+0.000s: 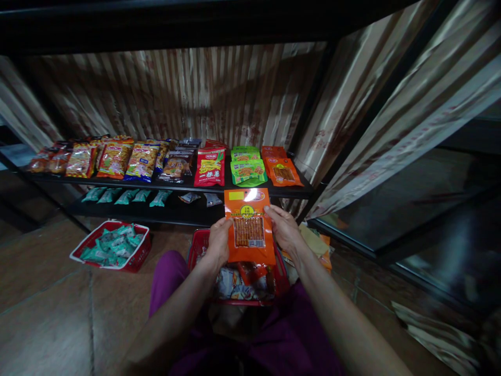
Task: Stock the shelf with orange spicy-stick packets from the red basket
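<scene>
Both hands hold up one orange snack packet (249,232) with a clear window showing brown strips. My left hand (219,243) grips its left edge, and my right hand (284,227) pinches the upper right edge. Below the packet sits a red basket (245,302) between my knees, with several wrapped snacks (233,284) inside; the packet and my hands cover part of it. In front, on the black shelf, similar orange packets (283,171) lie at the right end, beside green packets (248,171) and a red packet (210,168).
Several bagged snacks (115,158) line the shelf's left half. Small teal packets (126,197) lie on the lower shelf (172,211). A second red basket (143,250) with teal packets stands on the floor at left. Striped curtains (188,94) hang behind the rack.
</scene>
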Demonstrator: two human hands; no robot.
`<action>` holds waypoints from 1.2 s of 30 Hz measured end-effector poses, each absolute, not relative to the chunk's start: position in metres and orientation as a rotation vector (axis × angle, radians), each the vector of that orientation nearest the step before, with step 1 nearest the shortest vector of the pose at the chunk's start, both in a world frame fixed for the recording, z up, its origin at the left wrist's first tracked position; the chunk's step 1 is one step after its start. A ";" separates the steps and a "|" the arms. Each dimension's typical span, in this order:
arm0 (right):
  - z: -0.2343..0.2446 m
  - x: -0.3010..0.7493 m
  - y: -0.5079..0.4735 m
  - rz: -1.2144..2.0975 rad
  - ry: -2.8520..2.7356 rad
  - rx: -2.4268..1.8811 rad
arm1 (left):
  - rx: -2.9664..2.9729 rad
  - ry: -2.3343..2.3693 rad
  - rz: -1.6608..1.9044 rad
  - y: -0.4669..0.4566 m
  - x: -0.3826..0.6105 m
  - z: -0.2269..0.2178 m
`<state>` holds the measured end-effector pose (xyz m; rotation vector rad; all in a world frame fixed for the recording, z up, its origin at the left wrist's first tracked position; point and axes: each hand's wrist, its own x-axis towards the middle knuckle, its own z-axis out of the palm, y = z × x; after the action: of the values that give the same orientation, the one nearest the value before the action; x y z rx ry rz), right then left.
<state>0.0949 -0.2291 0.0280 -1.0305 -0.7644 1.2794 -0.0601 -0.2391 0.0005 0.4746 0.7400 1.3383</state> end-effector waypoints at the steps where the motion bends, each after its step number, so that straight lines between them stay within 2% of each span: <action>1: 0.027 0.095 -0.230 1.282 -0.770 -1.029 | 0.470 0.739 1.345 -0.239 -0.060 0.001; 36: 0.014 0.092 -0.219 1.248 -0.566 -1.091 | 0.413 0.788 1.343 -0.233 -0.062 0.011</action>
<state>0.0920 -0.2189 0.0144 -1.0912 -0.5661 1.2478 -0.0618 -0.2327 0.0113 0.4130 0.7883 1.3429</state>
